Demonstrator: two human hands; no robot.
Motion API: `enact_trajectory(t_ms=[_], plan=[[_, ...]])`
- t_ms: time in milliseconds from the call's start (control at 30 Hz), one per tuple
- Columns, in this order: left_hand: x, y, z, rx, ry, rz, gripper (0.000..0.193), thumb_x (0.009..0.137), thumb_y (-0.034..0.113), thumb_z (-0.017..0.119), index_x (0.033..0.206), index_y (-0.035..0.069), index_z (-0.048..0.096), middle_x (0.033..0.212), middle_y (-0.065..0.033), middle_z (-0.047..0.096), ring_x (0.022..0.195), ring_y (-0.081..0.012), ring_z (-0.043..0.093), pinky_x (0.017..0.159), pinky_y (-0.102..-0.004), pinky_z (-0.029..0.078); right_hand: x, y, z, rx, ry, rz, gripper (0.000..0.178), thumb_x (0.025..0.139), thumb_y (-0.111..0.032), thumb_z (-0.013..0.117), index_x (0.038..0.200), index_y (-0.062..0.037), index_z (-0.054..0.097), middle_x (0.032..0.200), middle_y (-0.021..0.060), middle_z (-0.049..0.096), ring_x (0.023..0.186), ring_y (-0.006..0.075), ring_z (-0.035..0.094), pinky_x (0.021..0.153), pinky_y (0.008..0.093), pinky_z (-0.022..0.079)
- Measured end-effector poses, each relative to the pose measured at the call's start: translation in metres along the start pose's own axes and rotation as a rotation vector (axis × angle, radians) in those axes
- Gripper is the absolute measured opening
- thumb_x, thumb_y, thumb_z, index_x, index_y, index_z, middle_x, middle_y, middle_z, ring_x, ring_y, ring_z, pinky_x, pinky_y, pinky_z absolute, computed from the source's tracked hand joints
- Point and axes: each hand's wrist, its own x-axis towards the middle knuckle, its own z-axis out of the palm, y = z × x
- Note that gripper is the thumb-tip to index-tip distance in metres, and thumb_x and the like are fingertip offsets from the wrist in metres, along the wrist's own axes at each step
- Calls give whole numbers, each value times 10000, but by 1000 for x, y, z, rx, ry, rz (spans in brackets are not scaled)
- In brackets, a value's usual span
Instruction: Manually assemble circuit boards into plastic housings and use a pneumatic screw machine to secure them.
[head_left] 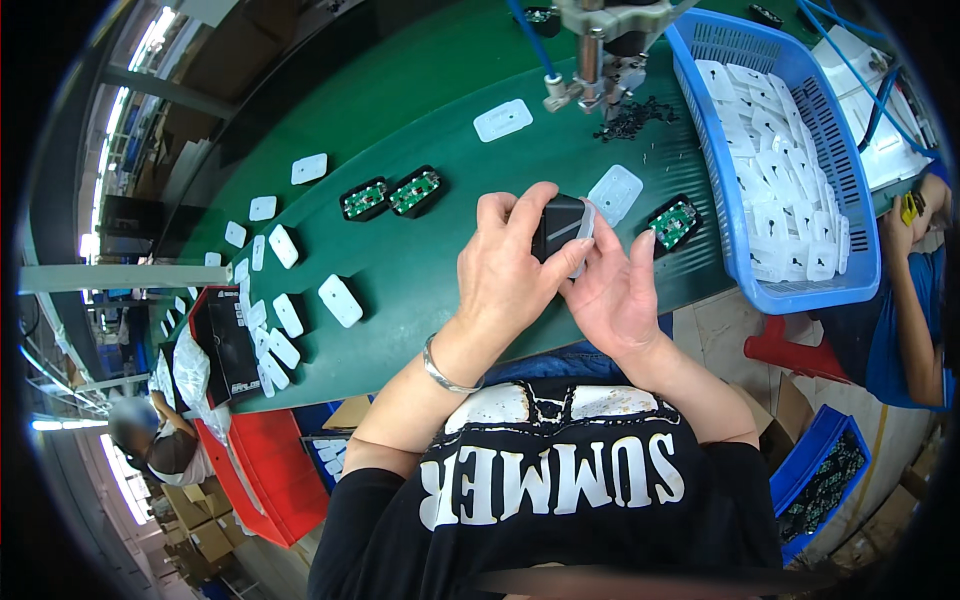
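Observation:
My left hand point(505, 260) grips a black plastic case point(562, 222) between thumb and fingers, with a whitish cover along the case's right side. Palm up beside it, my right hand point(622, 300) has its fingers stretched out and its thumb apart; its fingertips are at the cover's edge. Just beyond lies a loose translucent white cover point(616, 192) on the green table. To the right of my hands sits an open black case with a green circuit board point(675, 224). Two more open cases with boards point(415, 190) stand side by side to the left.
A blue basket point(745, 278) full of white covers stands at the right. Small dark screws point(636, 118) lie in a heap below a metal machine head point(592, 60). Several white-topped cases point(341, 301) are spread over the left of the green table point(400, 345). Another person's arm point(908, 290) is at far right.

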Motion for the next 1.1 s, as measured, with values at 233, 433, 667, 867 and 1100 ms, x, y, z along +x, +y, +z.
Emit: enact_trajectory(t_ms=[233, 433, 667, 867, 1100], plan=[[-1, 3, 10, 130, -47, 15, 500, 698, 342, 698, 1114, 133, 516, 948, -150, 474, 707, -306, 586, 541, -378, 506, 0, 2, -2, -78, -50, -27, 913, 804, -705, 273, 1390, -39, 56, 1321, 79, 288, 1223, 178, 295, 1020, 345, 233], [-7, 4, 9, 141, -57, 21, 462, 737, 348, 666, 1119, 135, 517, 937, -153, 469, 704, -301, 585, 527, -368, 506, -4, 6, 1, -185, -57, -41, 937, 788, -727, 236, 1393, -43, 23, 1371, 76, 232, 1284, 193, 220, 1059, 357, 173], [-14, -10, 11, 68, -25, 61, 529, 689, 365, 700, 1128, 125, 527, 953, -148, 479, 698, -279, 585, 536, -356, 512, -9, 10, 3, -299, -72, -52, 993, 767, -750, 207, 1387, -18, -46, 1406, 89, 168, 1304, 198, 181, 1072, 340, 136], [-19, -19, 7, 33, -35, 57, 600, 623, 279, 764, 1143, 82, 539, 956, -121, 524, 618, -195, 594, 540, -277, 518, -11, 8, -3, -390, -186, -9, 987, 766, -744, 134, 1376, 2, -84, 1439, 103, 75, 1329, 210, 116, 1084, 340, 96], [-26, -25, 0, -15, -54, 16, 620, 692, 164, 734, 1227, 24, 456, 1023, -153, 530, 753, -205, 613, 578, -279, 529, -17, 11, -9, -440, -248, 4, 801, 890, -574, 178, 1370, -3, -111, 1453, 146, -16, 1340, 243, 30, 1079, 358, 53]])
